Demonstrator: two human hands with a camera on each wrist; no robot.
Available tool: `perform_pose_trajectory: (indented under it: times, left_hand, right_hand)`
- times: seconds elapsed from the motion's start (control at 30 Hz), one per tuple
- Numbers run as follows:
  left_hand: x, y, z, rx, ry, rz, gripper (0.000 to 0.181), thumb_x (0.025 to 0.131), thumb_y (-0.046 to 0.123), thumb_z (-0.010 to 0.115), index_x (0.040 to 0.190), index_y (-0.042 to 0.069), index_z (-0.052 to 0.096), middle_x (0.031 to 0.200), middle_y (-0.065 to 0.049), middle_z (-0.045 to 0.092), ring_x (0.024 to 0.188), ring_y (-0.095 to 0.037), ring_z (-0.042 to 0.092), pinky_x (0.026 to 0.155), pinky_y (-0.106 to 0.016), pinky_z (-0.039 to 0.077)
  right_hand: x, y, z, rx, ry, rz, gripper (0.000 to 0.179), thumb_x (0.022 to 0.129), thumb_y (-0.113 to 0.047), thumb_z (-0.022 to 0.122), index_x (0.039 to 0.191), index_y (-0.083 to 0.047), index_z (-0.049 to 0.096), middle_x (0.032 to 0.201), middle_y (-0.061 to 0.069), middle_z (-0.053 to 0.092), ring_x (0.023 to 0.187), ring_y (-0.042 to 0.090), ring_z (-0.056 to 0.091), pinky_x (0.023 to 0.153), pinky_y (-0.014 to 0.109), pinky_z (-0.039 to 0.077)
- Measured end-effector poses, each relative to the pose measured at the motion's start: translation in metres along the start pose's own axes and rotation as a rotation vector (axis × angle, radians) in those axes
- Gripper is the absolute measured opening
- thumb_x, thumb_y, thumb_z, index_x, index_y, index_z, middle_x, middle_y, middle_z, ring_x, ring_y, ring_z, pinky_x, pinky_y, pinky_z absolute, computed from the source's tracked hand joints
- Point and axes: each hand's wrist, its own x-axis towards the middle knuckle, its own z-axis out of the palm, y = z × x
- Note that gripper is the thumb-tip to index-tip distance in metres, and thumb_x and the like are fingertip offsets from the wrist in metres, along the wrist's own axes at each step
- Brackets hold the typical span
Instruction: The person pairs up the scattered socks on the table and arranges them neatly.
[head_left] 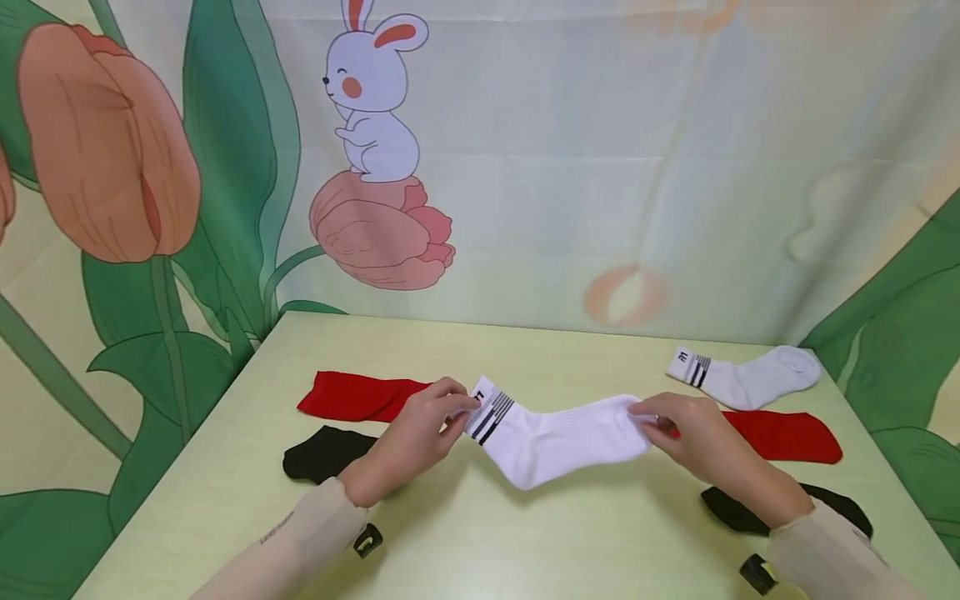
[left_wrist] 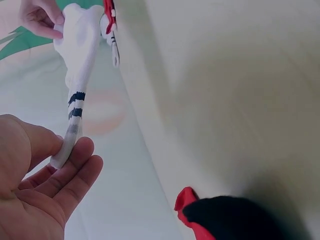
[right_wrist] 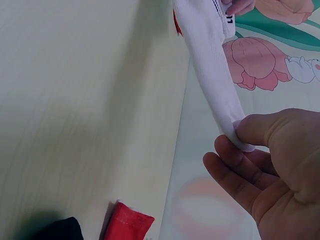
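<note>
A white sock (head_left: 562, 442) with black stripes at its cuff is stretched between both hands, above the table. My left hand (head_left: 418, 433) pinches the striped cuff end between thumb and fingers. At the toe end, my right hand (head_left: 693, 429) pinches the fabric the same way. Behind the left hand lie a red sock (head_left: 360, 397) and a black sock (head_left: 326, 452), each partly covered by the hand or wrist. Under and beside the right forearm are another red sock (head_left: 795, 436) and another black sock (head_left: 836, 508).
A second white striped sock (head_left: 780, 372) lies at the table's back right corner. The pale table (head_left: 525, 542) ends at a printed curtain (head_left: 540, 208) with tulips and a rabbit. Dark wrist pieces (head_left: 367, 540) show beneath the sleeves.
</note>
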Motion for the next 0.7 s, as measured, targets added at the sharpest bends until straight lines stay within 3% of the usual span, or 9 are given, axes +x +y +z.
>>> perform_pose_trajectory:
  times: [0.4,0.57,0.7]
  left_hand:
    - [-0.004,0.007,0.006,-0.006,-0.079,-0.028,0.025,0.089,-0.004,0.076,0.113,0.001,0.076,0.11,-0.008,0.066,0.091,-0.017,0.066,0.077,-0.021,0.057]
    - [-0.005,0.008,0.01,0.002,-0.083,-0.012,0.022,0.09,-0.004,0.075,0.111,0.001,0.077,0.108,-0.007,0.066,0.091,-0.017,0.066,0.077,-0.022,0.058]
    - [-0.006,0.008,0.012,0.007,-0.091,0.002,0.021,0.09,-0.004,0.075,0.111,-0.001,0.077,0.107,-0.009,0.066,0.09,-0.018,0.066,0.078,-0.024,0.058]
  right_hand:
    - [-0.012,-0.002,-0.004,0.006,-0.046,0.032,0.031,0.082,-0.001,0.084,0.112,-0.008,0.079,0.1,0.003,0.076,0.076,0.008,0.062,0.071,0.027,0.059]
    - [-0.015,0.0,-0.001,-0.006,-0.033,0.006,0.03,0.081,0.0,0.085,0.109,-0.01,0.08,0.089,-0.006,0.072,0.072,0.004,0.057,0.068,0.024,0.057]
    - [-0.018,-0.001,0.001,-0.005,-0.043,0.013,0.031,0.08,0.0,0.085,0.11,-0.009,0.079,0.09,-0.005,0.073,0.073,0.004,0.057,0.069,0.024,0.057]
